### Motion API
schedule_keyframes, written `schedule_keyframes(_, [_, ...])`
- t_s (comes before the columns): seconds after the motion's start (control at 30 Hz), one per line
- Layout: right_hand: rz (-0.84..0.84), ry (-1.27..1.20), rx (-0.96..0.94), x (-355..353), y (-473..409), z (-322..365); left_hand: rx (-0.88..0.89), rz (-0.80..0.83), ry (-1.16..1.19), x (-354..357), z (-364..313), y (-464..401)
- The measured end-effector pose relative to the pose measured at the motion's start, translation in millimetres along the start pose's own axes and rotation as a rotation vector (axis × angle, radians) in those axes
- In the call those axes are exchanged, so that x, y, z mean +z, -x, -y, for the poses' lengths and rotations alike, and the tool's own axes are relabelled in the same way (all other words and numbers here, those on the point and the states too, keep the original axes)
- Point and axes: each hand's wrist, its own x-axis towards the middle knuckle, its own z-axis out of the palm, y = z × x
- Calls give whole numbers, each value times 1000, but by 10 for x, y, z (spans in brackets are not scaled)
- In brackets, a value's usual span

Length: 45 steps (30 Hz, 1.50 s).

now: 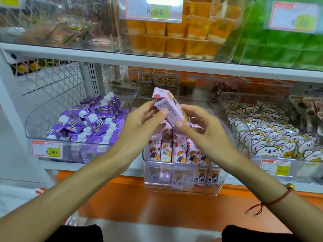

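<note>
"8.60" on upper price tag (153,11); "9.90" on lower-left tag (46,148)

Both forearms are pointing forward and inward. The left hand (139,120) is pinching a pink carton (168,106) between thumb and fingers; the right hand (204,130) is gripping its lower end.

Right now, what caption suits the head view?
Left hand and right hand hold a pink carton above its bin.

Retail shop, snack and drinks shelving. White shelf boards (174,64) are lined with clear plastic bins (183,186). Each bin is stocked with many identical packaged goods: purple cartons (90,123), orange jelly cups (174,37), pink cartons (174,151), koala-print packets (271,137). Printed price labels, 9.90 (46,148) and 8.60 (153,10), are fixed to bin fronts.
</note>
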Motion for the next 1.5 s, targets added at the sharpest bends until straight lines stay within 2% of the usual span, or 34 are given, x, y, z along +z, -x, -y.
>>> schedule_keyframes(0.1, [-102,123,-114,-15,11,20,41,24,-62,15,-7,4])
schedule_keyframes(0.2, [-161,263,-229,-27,22,20,86,-19,-95,32,-8,16])
schedule_keyframes(0.27, [-137,301,-237,-17,20,8,86,-93,-93,9,-3,-6])
schedule_keyframes(0.33, [-85,365,-168,0,-19,-30,81,-184,-63,-49,-1,-48])
schedule_keyframes(0.4, [11,530,-79,16,-103,-89,108,-284,-30,-130,-16,-88])
schedule_keyframes(0.5, [245,782,-62,103,-262,-124,131,-377,-75,-239,-8,-119])
schedule_keyframes(0.6, [490,1104,-79,244,-393,-150,138,-367,-119,-289,17,-107])
schedule_keyframes(0.67, [596,1274,-58,312,-449,-170,145,-342,-147,-298,20,-91])
schedule_keyframes(0.8, [725,1394,5,362,-477,-207,148,-322,-166,-316,30,-84])
schedule_keyframes(0.9, [743,1381,1,346,-450,-259,142,-303,-153,-332,31,-90])
schedule_keyframes(1.07, [589,1176,-44,260,-389,-327,136,-285,-131,-354,43,-109])
schedule_keyframes(1.2, [560,1125,-123,252,-395,-309,123,-283,-110,-341,74,-131])
schedule_keyframes(1.5, [383,701,-192,84,-201,-305,128,-237,-120,-339,141,-207])
